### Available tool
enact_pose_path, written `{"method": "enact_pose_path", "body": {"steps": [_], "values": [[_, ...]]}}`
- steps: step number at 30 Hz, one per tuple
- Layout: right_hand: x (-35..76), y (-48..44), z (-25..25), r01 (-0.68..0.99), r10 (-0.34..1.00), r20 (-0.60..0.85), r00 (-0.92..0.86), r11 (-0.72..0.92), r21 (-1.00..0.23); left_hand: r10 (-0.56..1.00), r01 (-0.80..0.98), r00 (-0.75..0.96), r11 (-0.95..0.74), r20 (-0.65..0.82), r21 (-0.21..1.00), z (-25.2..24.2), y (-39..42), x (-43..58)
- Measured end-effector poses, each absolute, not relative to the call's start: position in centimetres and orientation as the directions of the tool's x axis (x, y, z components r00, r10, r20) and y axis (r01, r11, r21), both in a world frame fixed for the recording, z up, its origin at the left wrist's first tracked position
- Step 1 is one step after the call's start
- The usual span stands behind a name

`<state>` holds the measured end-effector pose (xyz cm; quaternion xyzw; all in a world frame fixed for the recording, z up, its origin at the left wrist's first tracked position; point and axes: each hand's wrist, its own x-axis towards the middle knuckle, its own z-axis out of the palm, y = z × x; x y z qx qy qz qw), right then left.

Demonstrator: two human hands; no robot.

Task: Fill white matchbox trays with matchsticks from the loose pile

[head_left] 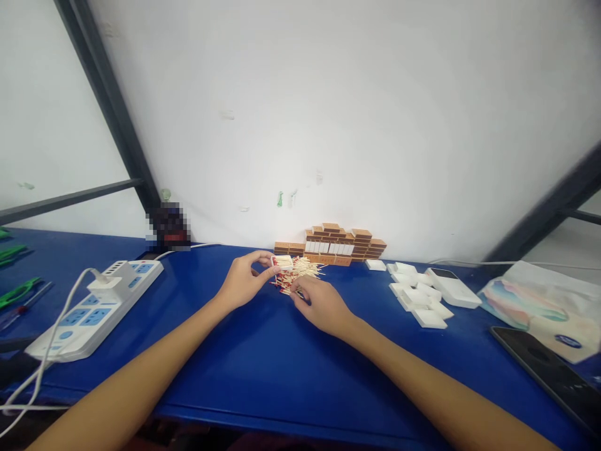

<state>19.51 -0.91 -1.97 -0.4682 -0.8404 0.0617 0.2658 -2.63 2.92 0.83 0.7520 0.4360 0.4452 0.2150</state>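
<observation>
My left hand [245, 279] is closed on a small white matchbox tray [283, 262], held just above the blue table [263, 363]. Beneath and beside the tray lies a loose pile of red-tipped matches [300, 272]. My right hand [320, 304] rests on the near side of that pile, fingers pinched on a few matches. Behind the pile, a stack of brown matchboxes [338, 244] stands against the white wall.
Several empty white trays [417, 294] lie to the right, with a white power bank [453, 287], a tissue pack [539, 307] and a dark phone [549, 373]. A white power strip [94, 310] with cable sits left; green-handled tools [16, 291] lie at the far left.
</observation>
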Motion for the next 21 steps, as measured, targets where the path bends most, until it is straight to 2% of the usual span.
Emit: {"method": "enact_pose_path", "body": {"steps": [6,15,21], "values": [[18.29,-0.57,-2.78,0.78,0.828,0.342,-0.445,0.546,-0.306,0.846,0.469,0.231,-0.529,0.48,0.707,0.86,2.89,-2.69],[18.87,-0.46,-2.52,0.808,0.878,0.252,-0.406,0.474,-0.349,0.843,0.468,0.225,-0.533,0.488,0.705,0.95,2.88,-2.66],[18.89,-1.07,-2.1,0.836,0.883,0.179,-0.434,0.469,-0.284,0.843,0.464,0.225,-0.534,0.489,0.707,0.7,2.84,-2.73]]}}
